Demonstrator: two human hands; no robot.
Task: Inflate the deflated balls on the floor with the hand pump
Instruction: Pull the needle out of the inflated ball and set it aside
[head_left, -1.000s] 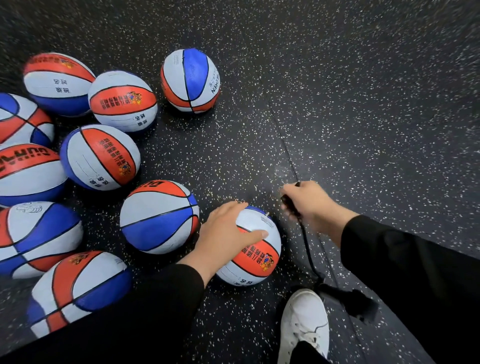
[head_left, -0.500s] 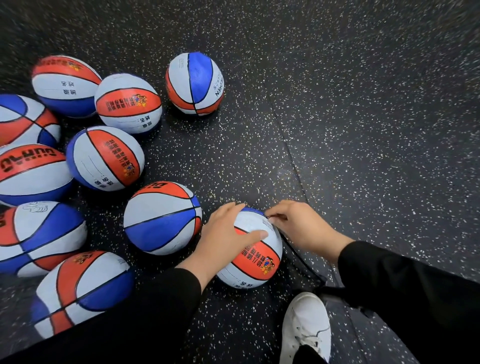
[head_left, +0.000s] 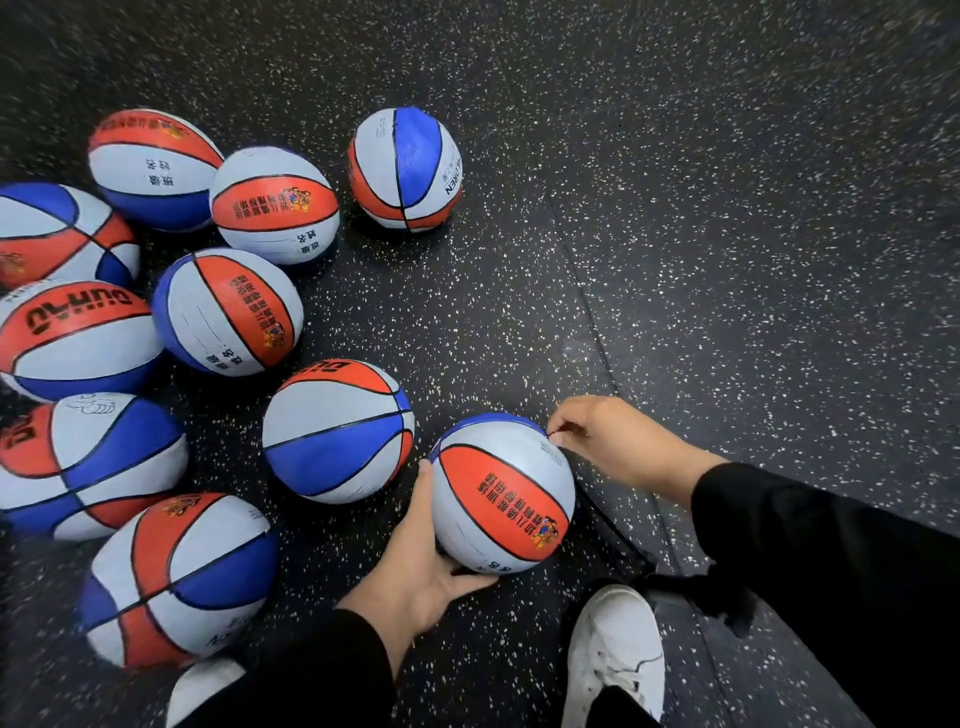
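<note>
A red, white and blue ball (head_left: 501, 493) sits on the speckled floor in front of me. My left hand (head_left: 423, 561) cups its lower left side, fingers curled under it. At the ball's upper right edge my right hand (head_left: 608, 441) pinches the pump's needle end (head_left: 551, 434). The thin black hose (head_left: 602, 512) runs from there down the ball's right side to the black pump base (head_left: 691, 592), which is partly hidden by my right sleeve.
Several more red, white and blue balls lie clustered to the left, the nearest one (head_left: 337, 428) almost touching my left hand. My white shoe (head_left: 615, 654) stands beside the pump; another shoe tip (head_left: 205, 686) shows at the bottom. A floor-mat seam (head_left: 587, 296) runs diagonally.
My left hand has slid from the top of the ball to its lower left side, and the ball has turned its red panel up. My right hand stays at the ball's upper right edge with the needle.
</note>
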